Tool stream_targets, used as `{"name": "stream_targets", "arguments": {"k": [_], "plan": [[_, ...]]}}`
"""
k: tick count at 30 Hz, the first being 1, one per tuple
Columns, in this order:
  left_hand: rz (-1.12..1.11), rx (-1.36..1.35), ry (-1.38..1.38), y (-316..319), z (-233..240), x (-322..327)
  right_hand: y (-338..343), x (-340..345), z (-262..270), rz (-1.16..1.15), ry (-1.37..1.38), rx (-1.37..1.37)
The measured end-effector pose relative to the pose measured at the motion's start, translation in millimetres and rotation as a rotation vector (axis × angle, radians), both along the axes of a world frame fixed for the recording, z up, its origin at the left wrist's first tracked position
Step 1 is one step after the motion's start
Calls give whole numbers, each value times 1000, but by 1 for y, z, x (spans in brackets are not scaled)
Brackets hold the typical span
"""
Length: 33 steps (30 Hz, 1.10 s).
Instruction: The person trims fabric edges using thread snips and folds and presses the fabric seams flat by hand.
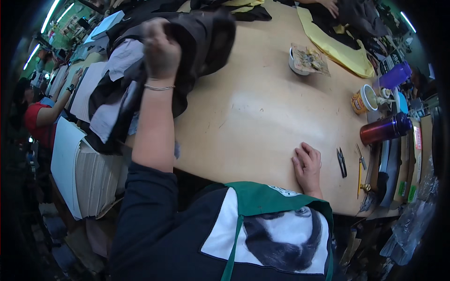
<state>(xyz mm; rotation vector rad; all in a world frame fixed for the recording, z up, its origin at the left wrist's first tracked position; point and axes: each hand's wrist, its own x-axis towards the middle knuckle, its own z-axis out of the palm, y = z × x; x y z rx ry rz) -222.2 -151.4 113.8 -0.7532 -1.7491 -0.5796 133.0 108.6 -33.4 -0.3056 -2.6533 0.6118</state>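
My left hand [161,51], a corded bracelet at its wrist, is raised over the table's left side. It is closed on a dark cloth [211,42], and both are blurred by motion. Below and beside that hand, more dark fabric and pale lining [121,59] hang in a heap over the left edge. Exactly which fold the fingers grip is hidden. On the wooden tabletop [246,116] my right hand [307,164] rests near the front edge, fingers loosely bent and holding nothing. Thread snips [341,162] lie to its right.
A pencil [359,178], a dark red-purple bottle [383,129] and a snack cup [364,99] line the right edge. Farther back are a white bowl [294,65] under cardboard and yellow cloth [337,49]. Thick paper stacks [95,179] stand left. Another person's hand [329,7] touches dark cloth.
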Motion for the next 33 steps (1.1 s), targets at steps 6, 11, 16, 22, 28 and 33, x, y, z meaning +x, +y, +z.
{"name": "stream_targets", "arguments": {"k": [6, 11, 16, 22, 28, 33], "plan": [[222, 60, 352, -56, 51, -35, -4, 1, 3, 6, -6, -4], [-115, -219, 304, -7, 73, 48, -6, -27, 49, -28, 122, -633], [-537, -260, -62, 46, 25, 159, -74, -91, 107, 312, 224, -545], [-288, -441, -597, -4, -60, 177, 25, -32, 132, 117, 257, -815], [-288, -530, -944, -59, -150, 198, 45, 64, 131, -292, 175, -110], [-483, -290, -789, -14, -118, 210, 28, 70, 133, -228, 155, -81]]}}
